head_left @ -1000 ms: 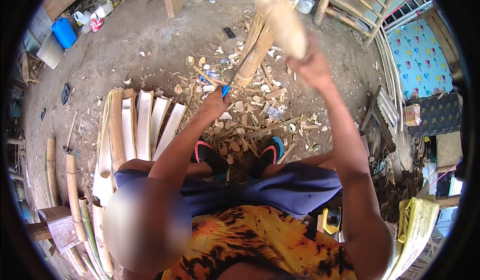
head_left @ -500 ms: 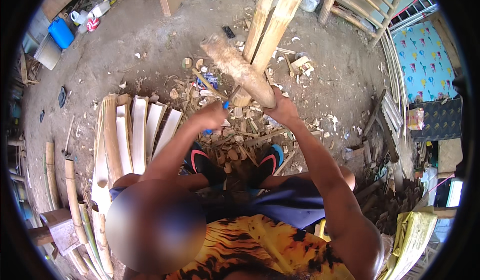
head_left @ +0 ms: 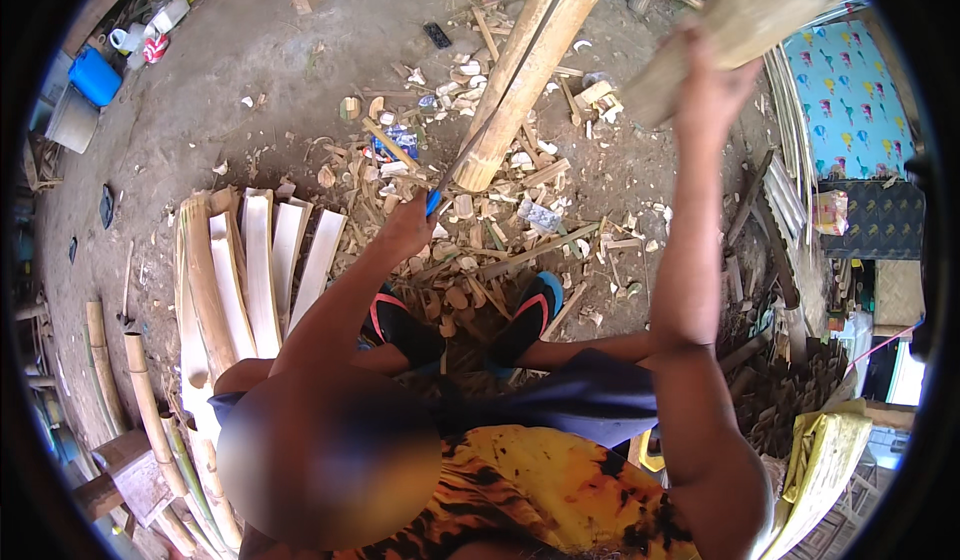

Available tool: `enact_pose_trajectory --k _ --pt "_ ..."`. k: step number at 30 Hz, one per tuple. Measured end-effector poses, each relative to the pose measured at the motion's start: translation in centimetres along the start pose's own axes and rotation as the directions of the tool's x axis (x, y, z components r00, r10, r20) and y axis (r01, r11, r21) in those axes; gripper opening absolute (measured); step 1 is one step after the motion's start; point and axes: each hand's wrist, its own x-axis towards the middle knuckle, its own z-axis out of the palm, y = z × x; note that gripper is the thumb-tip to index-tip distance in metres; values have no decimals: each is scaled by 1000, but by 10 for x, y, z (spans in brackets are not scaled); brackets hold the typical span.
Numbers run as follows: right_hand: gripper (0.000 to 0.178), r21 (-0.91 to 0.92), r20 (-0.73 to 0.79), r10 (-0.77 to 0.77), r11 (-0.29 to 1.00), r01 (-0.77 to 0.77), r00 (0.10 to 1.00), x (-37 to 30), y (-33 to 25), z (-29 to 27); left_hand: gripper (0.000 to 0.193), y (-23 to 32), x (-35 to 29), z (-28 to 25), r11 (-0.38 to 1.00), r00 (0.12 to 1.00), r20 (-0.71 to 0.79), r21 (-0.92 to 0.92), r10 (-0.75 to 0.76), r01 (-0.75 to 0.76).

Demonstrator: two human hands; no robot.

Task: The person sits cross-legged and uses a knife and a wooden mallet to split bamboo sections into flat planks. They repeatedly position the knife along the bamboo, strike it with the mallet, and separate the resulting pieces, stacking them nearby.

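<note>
My left hand (head_left: 408, 226) is closed around the blue handle of a long knife (head_left: 433, 202). Its dark blade slants up to the right, against the near end of a split bamboo pole (head_left: 520, 105). A dark gap runs along the pole between its two lengths; how deep the blade sits is hard to see. Raised at the upper right, my right hand (head_left: 708, 95) grips a thick wooden club (head_left: 755, 20), blurred by motion and well apart from the pole.
Wood chips and bamboo offcuts (head_left: 470, 245) cover the ground around my feet. Split bamboo slats (head_left: 258, 260) are stacked on my left. A blue jug (head_left: 95, 80) stands at the far left. Several bamboo poles (head_left: 140, 370) lie at the lower left, and a yellow sack (head_left: 815, 475) sits at the lower right.
My right hand has lifted the club from over the bamboo up to the right. The far ends of the bamboo lengths now look closer together. My left hand still holds the knife.
</note>
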Motion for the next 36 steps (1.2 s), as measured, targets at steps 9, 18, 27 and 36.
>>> enact_pose_trajectory --k 9,18,27,36 --pt "84 -894 420 837 449 -1 350 -281 182 -42 45 -74 -50 50 993 993 104 113 -53 42" --pt "89 -886 358 812 452 -108 460 -259 166 -172 45 -70 -23 47 968 960 119 10 -252 252" --pt "84 -887 461 854 442 132 240 -267 165 -236 43 -41 -28 66 979 977 -85 23 -198 200" --pt "63 -815 546 800 576 -65 248 -319 201 -224 36 -3 1 102 971 990 38 -194 -135 140"
